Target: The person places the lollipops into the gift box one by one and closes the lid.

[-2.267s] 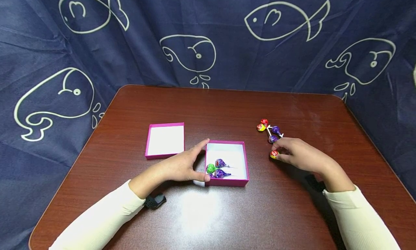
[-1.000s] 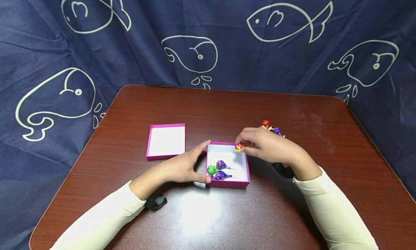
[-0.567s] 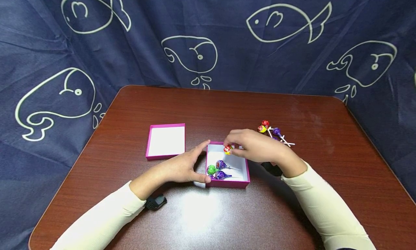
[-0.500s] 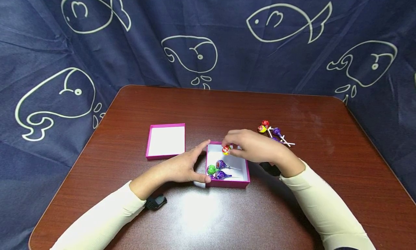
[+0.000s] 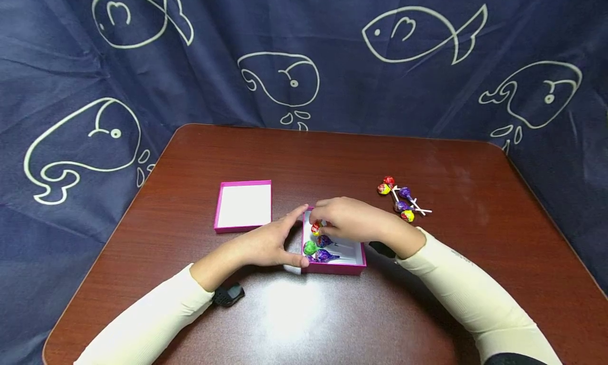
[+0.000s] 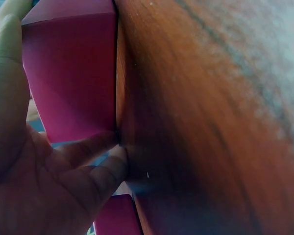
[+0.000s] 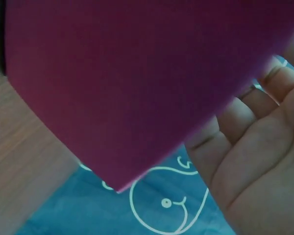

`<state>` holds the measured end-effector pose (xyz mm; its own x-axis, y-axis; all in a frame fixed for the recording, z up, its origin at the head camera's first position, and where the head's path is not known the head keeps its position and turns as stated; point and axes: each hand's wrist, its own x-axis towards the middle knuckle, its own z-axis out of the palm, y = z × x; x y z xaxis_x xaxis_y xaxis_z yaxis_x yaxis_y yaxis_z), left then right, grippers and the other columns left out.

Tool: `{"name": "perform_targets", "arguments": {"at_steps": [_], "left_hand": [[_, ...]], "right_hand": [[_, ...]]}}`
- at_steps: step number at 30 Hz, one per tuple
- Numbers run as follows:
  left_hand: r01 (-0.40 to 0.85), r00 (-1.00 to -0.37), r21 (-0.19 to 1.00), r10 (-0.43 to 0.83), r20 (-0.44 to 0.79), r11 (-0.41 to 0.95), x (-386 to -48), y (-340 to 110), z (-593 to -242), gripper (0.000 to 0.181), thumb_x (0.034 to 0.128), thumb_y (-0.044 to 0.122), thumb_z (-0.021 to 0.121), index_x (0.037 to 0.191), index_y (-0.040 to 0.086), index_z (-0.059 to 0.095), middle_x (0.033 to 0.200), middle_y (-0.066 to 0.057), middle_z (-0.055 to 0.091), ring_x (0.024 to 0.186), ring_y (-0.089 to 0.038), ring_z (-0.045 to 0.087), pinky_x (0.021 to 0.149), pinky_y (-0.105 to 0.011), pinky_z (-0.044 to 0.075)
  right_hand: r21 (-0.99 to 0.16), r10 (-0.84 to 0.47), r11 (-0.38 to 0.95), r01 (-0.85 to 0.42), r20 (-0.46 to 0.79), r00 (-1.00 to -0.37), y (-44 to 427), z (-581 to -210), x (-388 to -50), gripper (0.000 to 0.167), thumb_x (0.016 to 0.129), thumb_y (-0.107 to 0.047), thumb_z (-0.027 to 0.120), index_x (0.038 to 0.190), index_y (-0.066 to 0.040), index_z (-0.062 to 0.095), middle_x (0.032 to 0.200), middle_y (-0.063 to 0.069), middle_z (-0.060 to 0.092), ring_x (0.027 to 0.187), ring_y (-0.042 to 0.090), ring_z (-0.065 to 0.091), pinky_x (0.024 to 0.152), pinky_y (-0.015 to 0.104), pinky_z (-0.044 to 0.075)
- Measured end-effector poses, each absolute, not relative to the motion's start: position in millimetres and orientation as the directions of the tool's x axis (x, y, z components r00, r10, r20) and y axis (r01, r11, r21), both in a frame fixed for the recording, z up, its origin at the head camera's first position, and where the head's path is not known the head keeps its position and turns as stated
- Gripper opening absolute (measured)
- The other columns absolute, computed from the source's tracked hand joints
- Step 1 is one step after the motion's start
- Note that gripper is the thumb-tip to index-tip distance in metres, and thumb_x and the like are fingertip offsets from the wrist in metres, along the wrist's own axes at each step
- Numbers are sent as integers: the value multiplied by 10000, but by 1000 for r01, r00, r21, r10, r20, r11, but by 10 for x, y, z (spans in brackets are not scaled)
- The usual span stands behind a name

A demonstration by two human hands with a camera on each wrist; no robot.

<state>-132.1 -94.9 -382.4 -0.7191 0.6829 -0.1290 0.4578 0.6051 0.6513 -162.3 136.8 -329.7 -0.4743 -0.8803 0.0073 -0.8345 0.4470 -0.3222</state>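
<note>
Red-yellow lollipop (image 5: 315,229) being pinched by right hand (image 5: 351,220) over pink box (image 5: 332,269), purple lollipops (image 5: 325,256) and green lollipop (image 5: 310,247) lying inside, left hand (image 5: 266,243) touching box's left side, fingers spreading wide, pink lid (image 5: 243,229) lying left, loose lollipops (image 5: 405,192) lying right.

Your table (image 5: 328,159) is dark reddish-brown with a wood grain, rounded at its far corners and bright with glare on the stretch nearest you. Directly on it you have a pink box (image 5: 334,269) near the middle and, left of that and slightly farther from you, a shallow pink tray (image 5: 243,205). To the box's right, five lollipops (image 5: 401,206) lie clustered, some of their white sticks crossing.
</note>
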Motion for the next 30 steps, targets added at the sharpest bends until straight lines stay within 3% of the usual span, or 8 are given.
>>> {"name": "perform_targets", "arguments": {"at_steps": [22, 30], "left_hand": [[457, -720, 654, 682, -126, 603, -1315, -964, -3827, 1149, 805, 517, 790, 1602, 119, 63, 1587, -187, 275, 1444, -280, 272, 1171, -431, 233], [457, -724, 652, 679, -123, 605, -1316, -960, -3830, 1150, 800, 512, 796, 1603, 130, 67, 1585, -191, 277, 1440, -287, 283, 1169, -432, 239]], "right_hand": [[-152, -852, 512, -846, 35, -522, 1237, -3521, -1618, 162, 846, -121, 762, 826, -183, 614, 771, -88, 567, 641, 84, 486, 580, 336, 467], [-157, -856, 507, -847, 23, -516, 1214, -3592, -1629, 185, 837, -108, 764, 805, -189, 601, 723, -108, 545, 624, 72, 476, 563, 320, 458]]}}
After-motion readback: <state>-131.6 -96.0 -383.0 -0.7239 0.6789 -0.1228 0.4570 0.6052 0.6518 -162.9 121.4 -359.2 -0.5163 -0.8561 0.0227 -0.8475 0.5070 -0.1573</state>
